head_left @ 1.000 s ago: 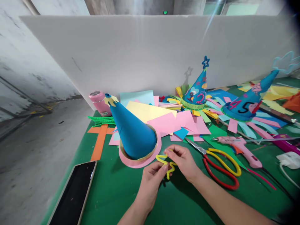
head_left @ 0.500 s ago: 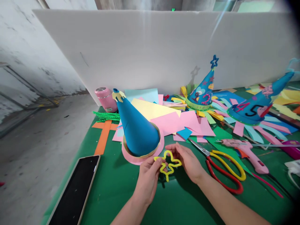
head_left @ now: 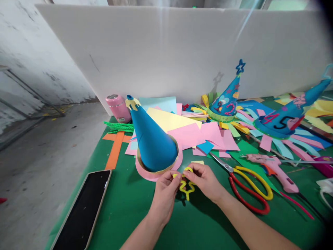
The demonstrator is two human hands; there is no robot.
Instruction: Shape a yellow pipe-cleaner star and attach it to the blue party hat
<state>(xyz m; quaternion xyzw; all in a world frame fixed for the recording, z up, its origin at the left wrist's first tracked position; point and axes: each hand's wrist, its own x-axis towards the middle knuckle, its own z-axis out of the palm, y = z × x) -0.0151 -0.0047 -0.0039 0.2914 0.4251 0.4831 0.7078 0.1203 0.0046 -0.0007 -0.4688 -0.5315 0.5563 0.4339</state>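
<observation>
Yellow fuzzy-wire outline [head_left: 187,195]: lower centre of the frame, held just above the green-covered table [head_left: 130,215].
Left hand [head_left: 166,189]: pinching the outline's left lobe.
Right hand [head_left: 205,178]: pinching its upper right lobe; exact contact partly hidden.
Lobe distortion: possible, should the two pinches pull unevenly.
Blue paper cone with pink brim [head_left: 156,147]: centre, near the left hand; a knuckle slip could crease the brim.
Metal scissors with red and yellow handles [head_left: 231,170]: right of centre; a forearm sweep could shift them.
</observation>
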